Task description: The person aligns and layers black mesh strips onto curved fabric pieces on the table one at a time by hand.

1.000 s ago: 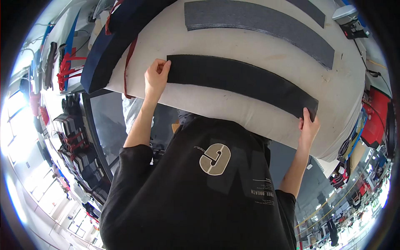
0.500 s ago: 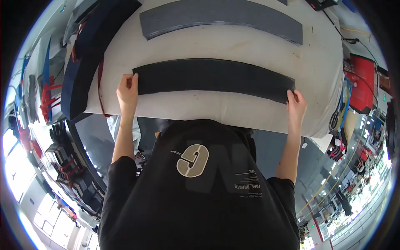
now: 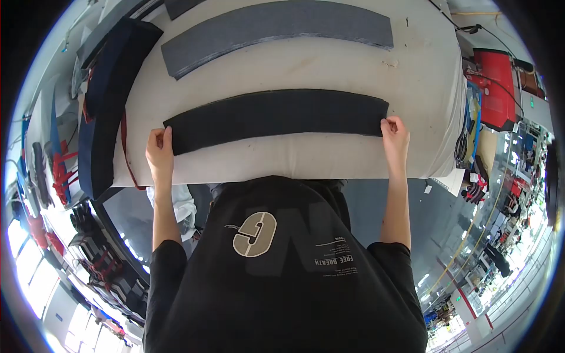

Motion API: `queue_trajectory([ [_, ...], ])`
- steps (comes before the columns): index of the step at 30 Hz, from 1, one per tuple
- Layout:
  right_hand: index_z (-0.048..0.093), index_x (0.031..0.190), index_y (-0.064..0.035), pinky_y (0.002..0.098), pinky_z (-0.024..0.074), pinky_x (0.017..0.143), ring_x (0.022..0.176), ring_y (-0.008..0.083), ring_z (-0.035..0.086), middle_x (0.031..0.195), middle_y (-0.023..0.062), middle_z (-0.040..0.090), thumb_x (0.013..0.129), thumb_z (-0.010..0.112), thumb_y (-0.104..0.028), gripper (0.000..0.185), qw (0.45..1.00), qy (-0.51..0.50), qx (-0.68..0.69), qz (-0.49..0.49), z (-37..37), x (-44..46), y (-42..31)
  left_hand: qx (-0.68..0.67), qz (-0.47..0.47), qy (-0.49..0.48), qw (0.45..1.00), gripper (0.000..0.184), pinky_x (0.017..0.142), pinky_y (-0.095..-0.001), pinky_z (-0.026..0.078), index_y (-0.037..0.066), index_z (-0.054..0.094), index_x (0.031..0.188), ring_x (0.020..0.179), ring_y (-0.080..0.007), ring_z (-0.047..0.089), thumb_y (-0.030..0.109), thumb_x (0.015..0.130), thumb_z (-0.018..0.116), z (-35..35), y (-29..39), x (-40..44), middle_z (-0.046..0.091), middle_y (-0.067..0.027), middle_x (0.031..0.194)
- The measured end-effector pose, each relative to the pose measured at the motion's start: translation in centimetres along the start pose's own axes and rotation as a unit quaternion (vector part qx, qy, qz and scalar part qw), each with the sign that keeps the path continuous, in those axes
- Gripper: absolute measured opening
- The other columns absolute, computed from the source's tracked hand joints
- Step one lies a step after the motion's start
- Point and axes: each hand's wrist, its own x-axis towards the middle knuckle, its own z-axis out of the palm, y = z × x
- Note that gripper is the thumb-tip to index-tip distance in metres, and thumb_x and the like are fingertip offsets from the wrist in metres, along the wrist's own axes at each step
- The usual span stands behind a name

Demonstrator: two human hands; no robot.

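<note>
A long black strip (image 3: 276,117) lies across the pale cloth-covered table (image 3: 329,159), stretched out between my two hands. My left hand (image 3: 159,154) pinches its left end between thumb and fingers. At the opposite end, my right hand (image 3: 395,138) grips the lower right corner the same way. Beyond the black strip lies a stack of grey curved strips (image 3: 276,26), apart from it and from both hands.
Dark blue padded material (image 3: 109,106) and a red strap (image 3: 125,150) lie along the table's left side. Another grey piece (image 3: 179,7) shows at the top edge. On the right are a red machine or case (image 3: 494,88) and coiled cables (image 3: 461,150).
The view has turned and shifted, so the table and strips appear farther left and more level. Both hands still hold the ends of the black strip.
</note>
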Motion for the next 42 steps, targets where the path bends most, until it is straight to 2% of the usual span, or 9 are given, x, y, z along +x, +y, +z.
queue_trajectory([
  [3,0.058,0.089,-0.0005,0.0271,0.0423,0.059,0.058,0.0128,0.049,0.065,0.0043,0.055,0.084,0.060,-0.012,0.013,1.000,0.002,0.001,0.012,0.0,-0.1,-0.1,-0.029,0.078,0.079,0.993,0.016,0.059,-0.0245,0.043,0.001,0.058,0.092,0.064,-0.0102,0.049,0.015,0.088,0.063,-0.5,2.0,0.9,0.057,-0.0056,0.075],
  [8,0.059,0.106,-0.0055,0.0278,0.0461,0.068,0.075,0.0142,0.059,0.081,0.0070,0.061,0.089,0.058,-0.015,0.019,0.986,0.114,-0.037,-0.114,-0.7,1.6,0.3,-0.143,0.183,-0.052,0.971,0.018,0.080,-0.0282,0.047,0.004,0.059,0.102,0.090,-0.0203,0.061,0.010,0.086,0.063,1.6,15.4,3.6,0.061,-0.0089,0.094],
  [10,0.059,0.109,-0.0050,0.0285,0.0462,0.074,0.083,0.0158,0.060,0.086,0.0080,0.062,0.090,0.057,-0.017,0.022,0.983,0.135,-0.022,-0.126,-0.8,3.5,-1.6,-0.085,0.388,-0.128,0.909,0.024,0.088,-0.0343,0.045,0.005,0.059,0.105,0.103,-0.0302,0.057,0.013,0.083,0.065,4.1,21.0,5.8,0.060,-0.0131,0.106],
  [14,0.054,0.119,-0.0021,0.0323,0.0433,0.088,0.104,0.0219,0.057,0.109,0.0109,0.060,0.089,0.058,-0.031,0.041,0.983,0.074,0.152,-0.075,-0.8,9.9,-5.7,-0.026,0.438,-0.122,0.890,0.032,0.093,-0.0390,0.042,0.004,0.058,0.110,0.109,-0.0368,0.051,0.020,0.082,0.066,7.0,21.1,12.0,0.057,-0.0182,0.114],
  [18,0.053,0.120,-0.0028,0.0359,0.0421,0.090,0.111,0.0218,0.051,0.117,0.0100,0.055,0.083,0.064,-0.039,0.053,0.939,-0.176,0.287,0.077,0.2,17.6,-7.9,0.111,0.198,-0.040,0.973,0.056,0.091,-0.0385,0.043,-0.004,0.050,0.121,0.108,-0.0356,0.054,0.033,0.081,0.067,3.3,12.5,16.4,0.058,-0.0232,0.112],
  [27,0.054,0.117,-0.0015,0.0341,0.0406,0.091,0.105,0.0177,0.052,0.113,0.0073,0.058,0.076,0.071,-0.036,0.056,0.939,-0.243,0.226,0.093,2.7,20.9,-10.4,-0.148,-0.167,-0.135,0.965,0.065,0.071,-0.0271,0.044,-0.003,0.050,0.122,0.078,-0.0161,0.057,0.036,0.075,0.074,2.2,6.8,15.6,0.061,-0.0087,0.089],
  [34,0.054,0.118,0.0024,0.0302,0.0410,0.090,0.102,0.0180,0.055,0.111,0.0091,0.059,0.078,0.069,-0.030,0.053,0.941,-0.202,0.272,0.006,-1.4,14.4,-13.4,-0.272,-0.194,-0.165,0.928,0.055,0.070,-0.0250,0.039,-0.004,0.051,0.116,0.085,-0.0114,0.053,0.027,0.076,0.072,1.0,8.0,15.2,0.058,-0.0085,0.096],
  [39,0.053,0.117,0.0038,0.0302,0.0408,0.090,0.102,0.0179,0.055,0.111,0.0101,0.059,0.080,0.068,-0.027,0.051,0.939,-0.196,0.282,-0.026,-1.5,11.5,-12.4,-0.328,-0.084,-0.096,0.936,0.055,0.089,-0.0270,0.039,-0.002,0.048,0.122,0.097,-0.0185,0.054,0.021,0.077,0.070,-0.1,4.0,16.0,0.057,-0.0103,0.105],
  [42,0.053,0.118,0.0046,0.0307,0.0395,0.091,0.106,0.0189,0.054,0.113,0.0112,0.059,0.080,0.068,-0.027,0.052,0.934,-0.215,0.285,-0.005,1.9,12.5,-8.1,-0.116,-0.015,-0.064,0.991,0.052,0.091,-0.0321,0.041,-0.002,0.047,0.123,0.102,-0.0243,0.055,0.017,0.078,0.066,1.0,3.0,15.5,0.057,-0.0155,0.106],
])
